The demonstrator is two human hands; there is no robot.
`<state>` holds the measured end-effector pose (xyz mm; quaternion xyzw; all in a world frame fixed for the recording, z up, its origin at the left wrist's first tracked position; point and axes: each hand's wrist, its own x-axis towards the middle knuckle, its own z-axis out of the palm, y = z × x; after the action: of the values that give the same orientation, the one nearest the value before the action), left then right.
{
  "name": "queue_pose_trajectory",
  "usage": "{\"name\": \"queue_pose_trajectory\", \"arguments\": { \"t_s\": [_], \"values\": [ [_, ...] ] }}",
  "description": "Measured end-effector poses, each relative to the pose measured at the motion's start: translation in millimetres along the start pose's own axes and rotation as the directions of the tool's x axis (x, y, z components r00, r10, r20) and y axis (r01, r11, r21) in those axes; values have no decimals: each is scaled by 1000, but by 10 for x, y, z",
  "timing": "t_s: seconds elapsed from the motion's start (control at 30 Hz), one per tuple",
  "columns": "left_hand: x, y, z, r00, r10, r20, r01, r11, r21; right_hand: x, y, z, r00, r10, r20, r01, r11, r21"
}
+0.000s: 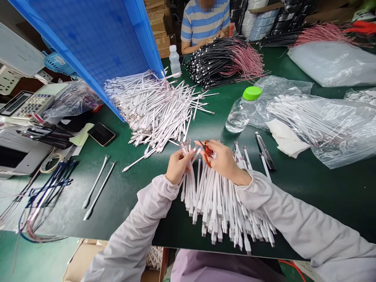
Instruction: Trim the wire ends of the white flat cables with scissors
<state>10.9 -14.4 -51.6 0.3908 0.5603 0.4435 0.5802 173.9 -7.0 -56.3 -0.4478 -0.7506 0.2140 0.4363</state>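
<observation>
You work over a green table, your left hand closed on white cables near their frayed wire ends. Your right hand is clamped round orange-handled cutters, their tips close to those ends. Beneath your hands, more cables fan out in a bundle, plugs toward you. Beyond, a loose white heap spills from the tipped blue bin; a green-capped bottle and a box cutter lie to your right. Across the table, a person in a striped shirt sits behind black cables.
</observation>
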Motion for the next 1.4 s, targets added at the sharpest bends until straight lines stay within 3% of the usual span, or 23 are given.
{"name": "queue_pose_trajectory", "arguments": {
  "t_s": [0.33,0.53,0.7,0.83,0.93,1.03,1.1,1.17,1.4],
  "values": [
    [25,-15,-20,997,76,-7,-76,994,78,-5,15,5,998,25,-64,-29,998,-63],
    [19,-13,0,998,64,-13,-63,995,74,4,2,13,999,-34,-42,32,999,-44],
    [27,-31,-1,997,73,-14,-72,995,64,13,2,7,994,62,-91,-64,998,-19],
    [25,-45,-8,994,106,33,-108,993,55,96,-33,-112,982,185,41,-188,978,86],
    [22,-44,-9,989,135,58,-137,990,38,200,-73,-321,905,300,303,-339,937,85],
    [18,-32,-8,987,137,81,-138,990,7,281,-108,-542,706,366,606,-483,875,34],
    [13,-19,-7,989,125,83,-123,992,-30,303,-117,-632,617,348,706,-509,861,21],
    [6,-4,-3,990,113,79,-108,992,-66,303,-110,-656,588,323,741,-487,873,6],
    [2,2,10,992,113,63,-105,987,-120,251,-25,-535,562,289,775,-454,891,-3]
  ]
}}
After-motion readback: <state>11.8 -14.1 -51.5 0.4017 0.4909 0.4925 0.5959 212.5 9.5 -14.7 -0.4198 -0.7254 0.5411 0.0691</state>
